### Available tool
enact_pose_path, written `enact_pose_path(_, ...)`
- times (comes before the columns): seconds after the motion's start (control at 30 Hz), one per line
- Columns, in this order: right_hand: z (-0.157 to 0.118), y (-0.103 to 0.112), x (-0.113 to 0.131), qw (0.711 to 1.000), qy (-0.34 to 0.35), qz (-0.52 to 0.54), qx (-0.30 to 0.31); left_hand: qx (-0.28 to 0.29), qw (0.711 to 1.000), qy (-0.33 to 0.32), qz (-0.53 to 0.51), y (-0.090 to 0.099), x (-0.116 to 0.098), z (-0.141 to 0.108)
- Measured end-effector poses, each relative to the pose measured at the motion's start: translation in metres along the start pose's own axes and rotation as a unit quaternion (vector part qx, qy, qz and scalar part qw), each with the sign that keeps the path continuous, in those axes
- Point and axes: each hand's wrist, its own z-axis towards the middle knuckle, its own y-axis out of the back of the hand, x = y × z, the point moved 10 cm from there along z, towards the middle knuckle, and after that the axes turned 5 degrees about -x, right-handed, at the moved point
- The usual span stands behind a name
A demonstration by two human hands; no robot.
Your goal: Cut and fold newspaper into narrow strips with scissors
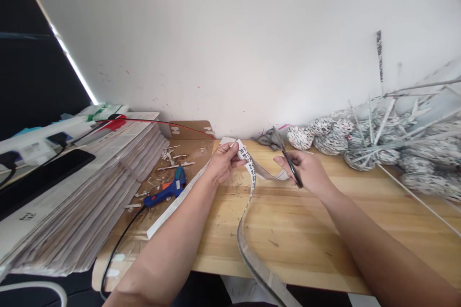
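Observation:
My left hand (226,160) pinches printed newspaper strips (252,177) between thumb and fingers above the wooden table. One long strip curves down from it past the table's front edge; another slants away to the left under my forearm. A further piece of strip bends across toward my right hand (302,168). That hand is wrapped round dark-handled scissors (292,168), whose blades point up and away toward the wall. Whether the fingers of my right hand also touch the paper I cannot tell.
Left of my arm, a blue glue gun (169,191) lies on cardboard among paper scraps. A tall newspaper stack (108,192) bears a black phone (46,180) and power strip (39,141). Woven paper balls (331,141) and thin paper sticks (383,115) fill the right back. A grey cloth (269,138) lies by the wall.

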Motion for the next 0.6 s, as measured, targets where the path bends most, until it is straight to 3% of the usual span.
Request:
enact_pose_path(0.07,0.012,0.026,-0.004,0.969,0.027,-0.239,-0.06,-0.007,1.0,-0.008,-0.005,0.003,-0.002,0.001)
enact_pose_path(0.13,0.021,0.045,-0.016,0.937,0.007,-0.339,-0.082,-0.01,1.0,-0.01,-0.009,0.004,-0.003,0.002)
enact_pose_path(0.37,0.023,0.093,-0.058,0.883,-0.103,-0.443,-0.114,-0.009,1.0,-0.009,-0.017,0.004,-0.004,0.003)
enact_pose_path(0.6,-0.007,0.114,-0.077,0.863,-0.148,-0.472,-0.101,0.018,1.0,0.003,-0.012,-0.002,-0.003,-0.001)
